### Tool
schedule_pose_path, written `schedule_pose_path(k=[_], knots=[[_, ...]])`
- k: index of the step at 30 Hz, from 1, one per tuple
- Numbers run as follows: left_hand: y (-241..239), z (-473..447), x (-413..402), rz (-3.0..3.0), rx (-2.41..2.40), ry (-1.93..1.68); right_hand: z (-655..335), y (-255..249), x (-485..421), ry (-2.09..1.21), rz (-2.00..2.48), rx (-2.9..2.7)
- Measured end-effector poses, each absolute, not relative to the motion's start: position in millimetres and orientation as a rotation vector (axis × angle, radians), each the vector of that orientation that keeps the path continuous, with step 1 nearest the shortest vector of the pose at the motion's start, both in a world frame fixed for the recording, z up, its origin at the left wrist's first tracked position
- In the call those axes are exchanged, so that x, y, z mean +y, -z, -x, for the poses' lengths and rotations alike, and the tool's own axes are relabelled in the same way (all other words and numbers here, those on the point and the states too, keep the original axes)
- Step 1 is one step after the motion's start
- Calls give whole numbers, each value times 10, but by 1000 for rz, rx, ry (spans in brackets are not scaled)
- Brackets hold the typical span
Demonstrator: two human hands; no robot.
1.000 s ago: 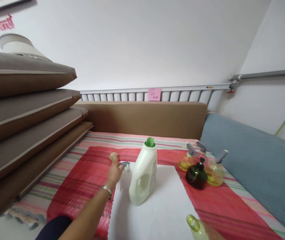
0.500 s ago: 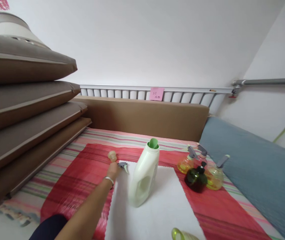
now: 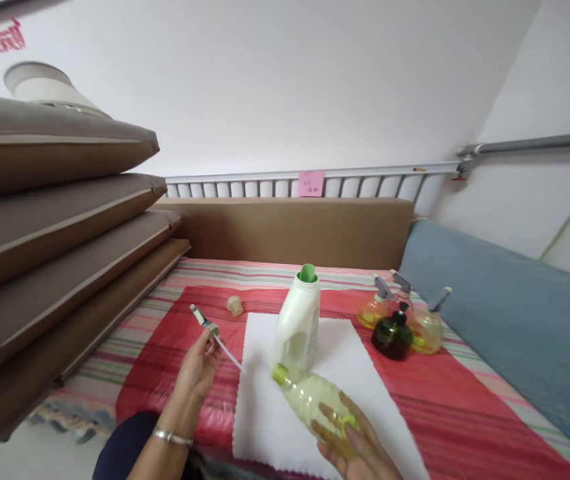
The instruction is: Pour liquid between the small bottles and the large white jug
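Note:
My left hand [image 3: 199, 365] pinches a spray-bottle trigger head [image 3: 205, 321] by its collar, and a thin white dip tube [image 3: 229, 353] slants down from it to the right. In my right hand [image 3: 359, 448] lies a translucent yellow-green bottle [image 3: 312, 398], tilted with its bare neck towards the left; fingers wrap its lower end. Behind the bottle stands a white detergent jug [image 3: 295, 320] with a green pouring spout [image 3: 308, 272] at its mouth. Both are over a white cloth [image 3: 265, 413]. A small pale cap [image 3: 234, 306] rests on the red covering left of the jug.
At right stand several bottles: a dark green pump bottle [image 3: 393, 335], a yellowish spray bottle [image 3: 429, 330] and others behind. Stacked brown cushions [image 3: 69, 227] rise at left. A long cushion [image 3: 285, 230] and a radiator [image 3: 245, 188] lie behind; a blue-grey surface [image 3: 505, 320] borders the right.
My left hand has lifted the trigger head off the surface and drawn it back leftward. My right hand has come into view, raising the yellow-green bottle from the front edge.

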State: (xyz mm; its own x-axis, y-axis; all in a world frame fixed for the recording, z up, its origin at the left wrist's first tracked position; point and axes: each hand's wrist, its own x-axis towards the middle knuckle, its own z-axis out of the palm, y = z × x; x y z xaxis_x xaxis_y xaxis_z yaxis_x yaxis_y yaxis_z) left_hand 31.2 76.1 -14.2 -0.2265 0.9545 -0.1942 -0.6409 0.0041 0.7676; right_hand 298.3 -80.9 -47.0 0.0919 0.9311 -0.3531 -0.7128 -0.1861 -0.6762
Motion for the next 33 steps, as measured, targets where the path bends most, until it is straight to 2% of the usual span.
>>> schedule_pose_path(k=[6,14,23,33], knots=[[-191,-543,506,-444,683,-1673,-2851,180,-862,-1409,863,-347],[-298,-627,274,-509,664,-1784,-2731,185,-899,-1425,846,-355],[-208,-1171,-185,-616,668,-1468,-2520,119,-899,-1357,881,-321],[-265,-1130,-164,-786,842,-1421,-2529,6,-912,-1342,890,-272]])
